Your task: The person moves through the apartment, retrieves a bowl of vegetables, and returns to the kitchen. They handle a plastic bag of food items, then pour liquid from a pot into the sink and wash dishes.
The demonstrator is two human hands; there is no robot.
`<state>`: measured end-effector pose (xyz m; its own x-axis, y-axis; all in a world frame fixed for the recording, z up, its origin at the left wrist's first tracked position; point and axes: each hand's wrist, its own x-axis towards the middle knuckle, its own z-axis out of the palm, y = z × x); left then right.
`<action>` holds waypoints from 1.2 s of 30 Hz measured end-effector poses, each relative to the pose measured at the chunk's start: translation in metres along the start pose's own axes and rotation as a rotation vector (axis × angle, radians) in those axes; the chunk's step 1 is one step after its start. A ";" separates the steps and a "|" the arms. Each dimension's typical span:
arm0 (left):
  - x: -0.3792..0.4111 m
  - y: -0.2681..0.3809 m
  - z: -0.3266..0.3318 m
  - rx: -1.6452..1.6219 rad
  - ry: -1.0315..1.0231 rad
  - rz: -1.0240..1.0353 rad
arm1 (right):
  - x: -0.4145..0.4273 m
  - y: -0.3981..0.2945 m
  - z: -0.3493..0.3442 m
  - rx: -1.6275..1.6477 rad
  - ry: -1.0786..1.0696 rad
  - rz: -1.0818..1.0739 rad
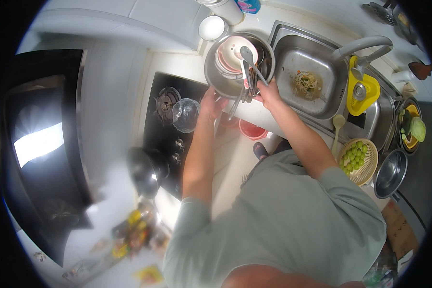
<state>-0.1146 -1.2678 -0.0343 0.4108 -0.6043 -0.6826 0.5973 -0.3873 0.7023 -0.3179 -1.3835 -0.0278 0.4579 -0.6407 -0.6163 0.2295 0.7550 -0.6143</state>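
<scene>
Both my left hand (pixel 213 104) and my right hand (pixel 268 94) grip a large steel basin (pixel 216 81) by its near rim, left of the sink. Stacked inside are pink-and-white bowls (pixel 226 59), with a small white bowl (pixel 237 46) on top. A metal spoon (pixel 250 57) and a bundle of chopsticks (pixel 253 88) lean over the rim beside my right hand. One more metal handle (pixel 234 108) sticks out between my hands. Close to my left wrist, a clear crumpled plastic piece (pixel 186 115) lies on the black gas hob (pixel 162 136).
Noodle scraps (pixel 306 83) lie in the steel sink (pixel 288 50) under the grey faucet (pixel 363 46). A yellow strainer (pixel 360 95) stands between the basins. To the right are green grapes (pixel 353 156) in a basket and a pan (pixel 390 172). A red bucket (pixel 252 130) stands below.
</scene>
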 end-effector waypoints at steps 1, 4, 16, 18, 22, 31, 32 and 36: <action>-0.002 -0.001 0.001 -0.021 0.023 -0.009 | 0.008 0.009 -0.003 0.001 0.033 -0.012; -0.023 -0.015 0.012 -0.059 0.179 0.032 | 0.029 0.025 -0.013 -0.031 0.081 -0.030; -0.055 -0.088 -0.067 0.031 0.322 0.211 | -0.003 -0.036 -0.044 -0.626 0.069 -0.220; -0.070 -0.089 -0.066 -0.003 0.329 0.186 | -0.023 -0.053 -0.025 -0.385 -0.025 -0.013; -0.103 -0.079 -0.036 -0.004 0.327 0.176 | -0.015 -0.054 -0.037 -0.323 -0.227 0.008; -0.108 -0.132 -0.013 0.270 0.157 0.288 | -0.043 -0.048 -0.071 -0.388 -0.179 -0.059; -0.108 -0.137 -0.011 0.245 0.144 0.270 | -0.043 -0.048 -0.072 -0.402 -0.164 -0.072; -0.116 -0.131 0.009 0.272 0.117 0.249 | -0.042 -0.060 -0.059 -0.621 -0.143 -0.155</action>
<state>-0.2466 -1.1535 -0.0448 0.6055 -0.6258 -0.4916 0.2710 -0.4187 0.8667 -0.4018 -1.4105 0.0062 0.5789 -0.6783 -0.4526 -0.2170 0.4069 -0.8873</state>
